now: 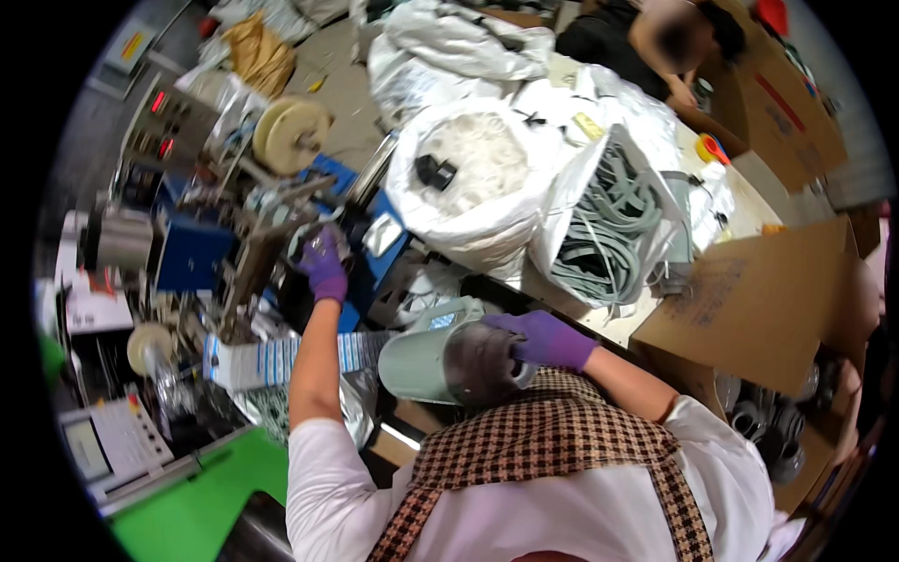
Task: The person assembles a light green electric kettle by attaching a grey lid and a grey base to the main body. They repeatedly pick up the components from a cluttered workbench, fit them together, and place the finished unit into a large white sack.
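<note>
The right hand (552,339) grasps a grey-green handled appliance (417,365) by its dark end, mid-frame; the left hand (324,264) is at the machine (195,255), centre-left, its grip unclear.

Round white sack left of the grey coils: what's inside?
Whitish pieces show inside the sack, with a black item on top. Anything deeper is covered.

Left arm (316,365): reaches ahead, bare and nearly straight.
Left hand (324,264): purple-gloved, extended well forward, its grip too blurred to read.
Right arm (633,384): bent, angled inward.
Right hand (554,340): purple-gloved, drawn in close, fingers (507,323) curled in a grip.
</note>
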Available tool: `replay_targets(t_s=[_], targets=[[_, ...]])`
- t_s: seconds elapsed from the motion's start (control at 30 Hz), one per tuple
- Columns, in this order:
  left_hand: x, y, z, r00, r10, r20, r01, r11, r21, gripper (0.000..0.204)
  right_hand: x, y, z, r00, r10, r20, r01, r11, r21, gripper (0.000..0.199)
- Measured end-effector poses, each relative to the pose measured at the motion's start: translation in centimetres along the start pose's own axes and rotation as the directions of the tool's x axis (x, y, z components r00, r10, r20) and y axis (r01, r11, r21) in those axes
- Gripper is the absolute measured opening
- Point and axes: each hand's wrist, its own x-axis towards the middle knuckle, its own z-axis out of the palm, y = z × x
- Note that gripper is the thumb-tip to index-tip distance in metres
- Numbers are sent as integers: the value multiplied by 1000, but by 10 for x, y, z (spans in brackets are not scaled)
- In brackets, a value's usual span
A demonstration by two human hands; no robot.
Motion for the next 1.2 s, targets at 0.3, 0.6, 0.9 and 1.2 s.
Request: replay_targets(t_s=[0.3,0.6,0.9,1.2], targets=[[-173,248,-242,-45,989,-139,-886,-104,-452,67,-5,-40,-57,977,150,-151,-174,972,-157,37],[-184,236,-278,267,942,-204,-890,160,-427,38,-54,-46,-97,941,215,-263,64,648,759,41],[-52,165,-308,846,454,-281,-418,237,-877,43,-72,211,-182,24,578,-815,-594,664,454,77],[-53,233,-209,839,528,-127,-417,477,-773,42,-59,259,-157,-238,441,-865,-507,703,498,54]])
